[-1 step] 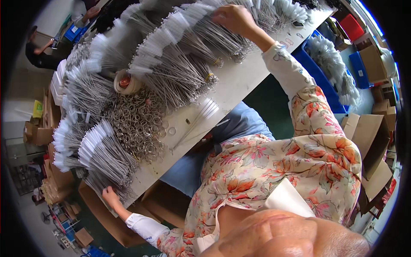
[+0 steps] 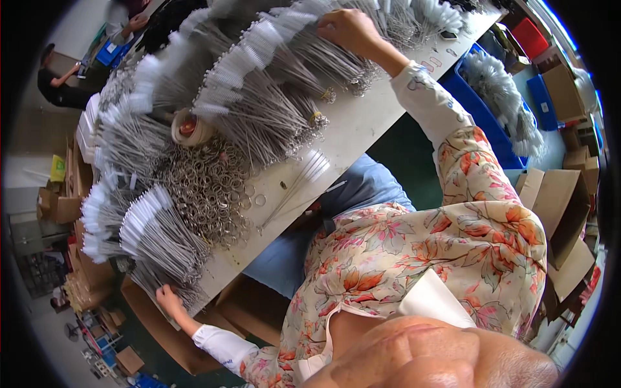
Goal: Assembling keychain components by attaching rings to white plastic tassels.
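My right hand [image 2: 349, 31] reaches far over the table, fingers curled down at the piled wire brushes [image 2: 249, 55] with white bristle heads. What its fingertips hold, if anything, is hidden. My left hand [image 2: 169, 301] is at the near left corner, fingers closed beside the wire ends of a lower bunch of brushes [image 2: 150, 275]. I cannot make out what lies between them. Just above rests a neat stack of brushes [image 2: 162, 226]. A heap of metal rings [image 2: 204, 184] lies at the middle of the table. A few loose brushes [image 2: 294, 187] lie near the front edge.
The pale table [image 2: 372, 119] runs diagonally. Among the brushes stands a round tub [image 2: 193, 129] with something red inside. A blue crate [image 2: 479, 110] of white-bristled brushes is on the right. Open cardboard boxes [image 2: 559, 207] stand at the right. Another person [image 2: 61, 77] is at far left.
My right hand has shifted slightly left. My left hand has stayed almost in place. The person at far left has moved an arm and head a little.
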Demonstrator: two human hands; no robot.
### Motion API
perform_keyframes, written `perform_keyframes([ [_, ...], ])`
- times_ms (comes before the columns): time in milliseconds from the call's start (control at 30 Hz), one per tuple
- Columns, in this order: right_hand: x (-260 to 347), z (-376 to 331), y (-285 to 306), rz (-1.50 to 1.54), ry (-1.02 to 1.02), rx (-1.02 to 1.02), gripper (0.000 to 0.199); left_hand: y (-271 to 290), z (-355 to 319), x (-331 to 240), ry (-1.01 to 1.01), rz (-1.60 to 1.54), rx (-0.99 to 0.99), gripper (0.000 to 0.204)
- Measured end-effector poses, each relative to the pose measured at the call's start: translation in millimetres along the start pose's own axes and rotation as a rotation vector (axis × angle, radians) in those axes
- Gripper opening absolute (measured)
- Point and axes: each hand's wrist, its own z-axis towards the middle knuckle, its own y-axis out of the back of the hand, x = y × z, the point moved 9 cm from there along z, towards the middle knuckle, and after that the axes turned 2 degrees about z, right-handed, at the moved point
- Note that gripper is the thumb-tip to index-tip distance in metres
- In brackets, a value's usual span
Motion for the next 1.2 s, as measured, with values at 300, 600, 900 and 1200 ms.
perform_keyframes([
  [300,-53,34,105,0.823,-0.156,-0.608,0.015,58,-31,-33,-0.056,-0.468,-0.356,0.030],
  [600,-231,58,86,0.325,-0.256,-0.480,0.010,61,-64,-49,-0.023,-0.737,-0.391,0.028],
  [900,-224,117,53,0.059,-0.249,-0.222,0.012,41,-101,-59,-0.025,-0.856,-0.280,0.037],
  [1200,-246,178,-12,0.445,0.280,-0.088,0.023,28,-129,-104,-0.034,-1.052,-0.243,0.033],
])
